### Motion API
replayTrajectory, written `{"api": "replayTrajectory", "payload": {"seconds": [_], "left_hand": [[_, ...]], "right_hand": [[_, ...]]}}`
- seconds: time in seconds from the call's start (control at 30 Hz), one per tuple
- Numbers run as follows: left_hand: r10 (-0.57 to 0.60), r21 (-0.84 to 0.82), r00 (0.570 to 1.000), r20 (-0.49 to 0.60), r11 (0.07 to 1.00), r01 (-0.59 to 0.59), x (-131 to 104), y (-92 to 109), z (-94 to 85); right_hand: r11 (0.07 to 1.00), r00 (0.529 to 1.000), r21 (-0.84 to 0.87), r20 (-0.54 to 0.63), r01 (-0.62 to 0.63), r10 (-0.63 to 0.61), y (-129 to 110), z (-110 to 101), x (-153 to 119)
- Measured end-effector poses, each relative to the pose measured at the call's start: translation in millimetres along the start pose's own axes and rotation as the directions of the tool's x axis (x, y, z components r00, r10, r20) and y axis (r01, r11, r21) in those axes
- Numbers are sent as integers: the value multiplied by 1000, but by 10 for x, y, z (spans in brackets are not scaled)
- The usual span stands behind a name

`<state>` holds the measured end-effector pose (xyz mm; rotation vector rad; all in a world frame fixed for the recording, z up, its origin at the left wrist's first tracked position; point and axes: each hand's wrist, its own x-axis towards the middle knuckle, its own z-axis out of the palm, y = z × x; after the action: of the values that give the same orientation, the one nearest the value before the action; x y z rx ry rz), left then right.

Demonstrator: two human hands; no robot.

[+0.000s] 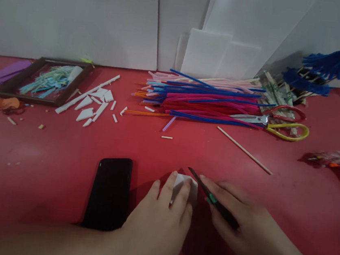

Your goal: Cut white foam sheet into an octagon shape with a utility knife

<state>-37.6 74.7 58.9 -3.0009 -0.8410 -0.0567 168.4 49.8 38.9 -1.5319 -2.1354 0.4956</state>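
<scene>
My left hand (163, 212) lies with its fingers spread over a small white piece (194, 187), pressing it flat on the red table (63, 144); parts of the piece show between and beside the fingers. A dark utility knife (224, 211) with a green slider is gripped in my right hand (239, 217). Its blade points up and to the left, just right of the white piece, and I cannot tell whether it touches. Left of my left hand lies a black phone (110, 190).
White offcuts (85, 114) lie at the back left near a brown frame (5, 86) holding shredded strips. Colourful pipe cleaners (209, 101) and scissors (281, 122) lie at the back. A thin stick (244, 149) rests nearer. Blue folded paper shapes (327, 65) stand at right.
</scene>
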Motion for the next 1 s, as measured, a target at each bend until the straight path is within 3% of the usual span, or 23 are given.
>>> {"api": "replayTrajectory", "payload": {"seconds": [0.3,0.67,1.0], "left_hand": [[33,121,992,-123,992,-18,74,-46,18],[36,99,991,-130,995,-23,99,-60,6],[28,99,995,-96,995,-18,109,-67,-16]], "right_hand": [[1000,999,25,42,-17,16,-36,-24,-59],[999,994,52,105,10,-15,7,-94,-20],[995,992,-93,126,31,-20,-19,-97,-66]]}}
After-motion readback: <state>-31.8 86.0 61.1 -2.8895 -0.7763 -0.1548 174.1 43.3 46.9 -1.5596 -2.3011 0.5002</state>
